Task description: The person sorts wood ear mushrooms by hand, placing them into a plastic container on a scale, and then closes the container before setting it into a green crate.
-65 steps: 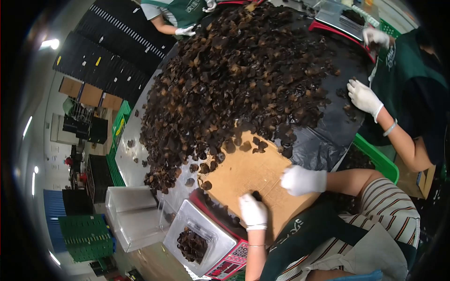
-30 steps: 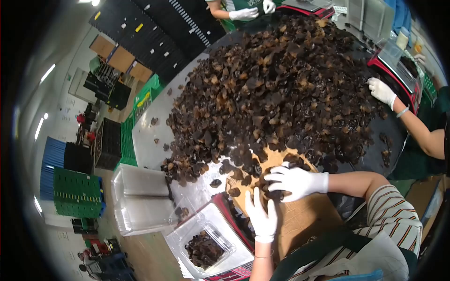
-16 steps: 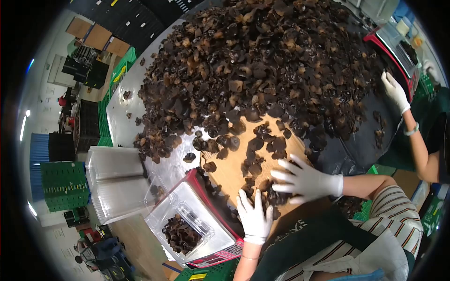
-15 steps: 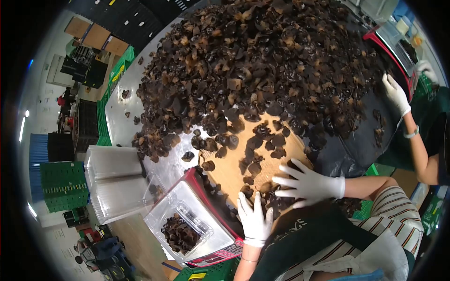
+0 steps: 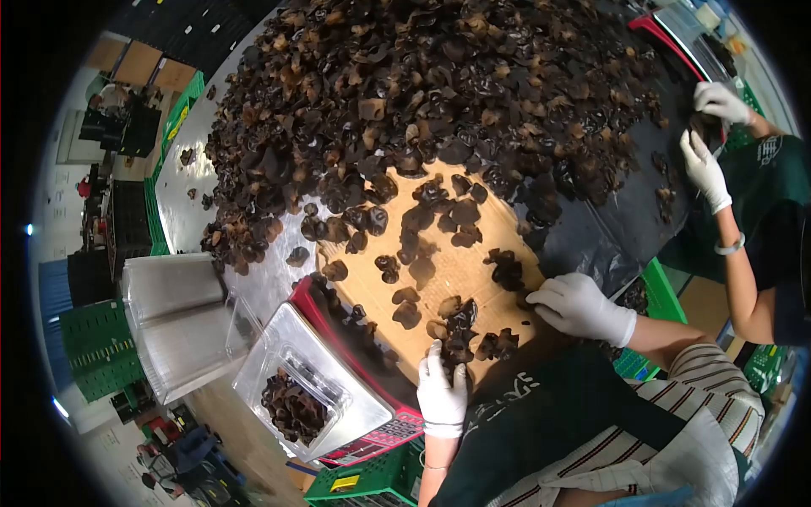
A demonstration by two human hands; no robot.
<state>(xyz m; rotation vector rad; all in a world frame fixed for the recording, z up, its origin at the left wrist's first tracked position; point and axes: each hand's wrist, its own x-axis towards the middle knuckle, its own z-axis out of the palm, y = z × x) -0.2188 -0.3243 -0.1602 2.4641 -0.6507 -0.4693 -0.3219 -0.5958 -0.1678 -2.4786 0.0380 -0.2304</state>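
Note:
Dark wood ear mushrooms [image 5: 460,314] lie scattered on a cardboard sheet [image 5: 376,306]. My gloved left hand [image 5: 442,393] is at the cardboard's near edge, thumb and fingers apart, fingertips against the closest mushrooms. Over the right edge, my gloved right hand [image 5: 585,310] has its fingers curled together; anything inside them is hidden. A small dark bit [image 5: 525,322] lies just below those fingertips. To the left, a red-framed scale [image 5: 369,412] carries a clear plastic tub [image 5: 325,390] with wood ear mushrooms in it.
A large heap of wood ear mushrooms [image 5: 439,93] covers the table's far side. Stacked clear tubs [image 5: 173,317] stand at left. A green crate [image 5: 372,477] sits below the scale. At right, a co-worker's gloved hands [image 5: 705,173] are beside another scale [image 5: 672,42].
My right hand has drawn back right and its spread fingers have curled. My left hand has shifted slightly. Mushrooms on the cardboard are more spread out. The co-worker's two hands have come together.

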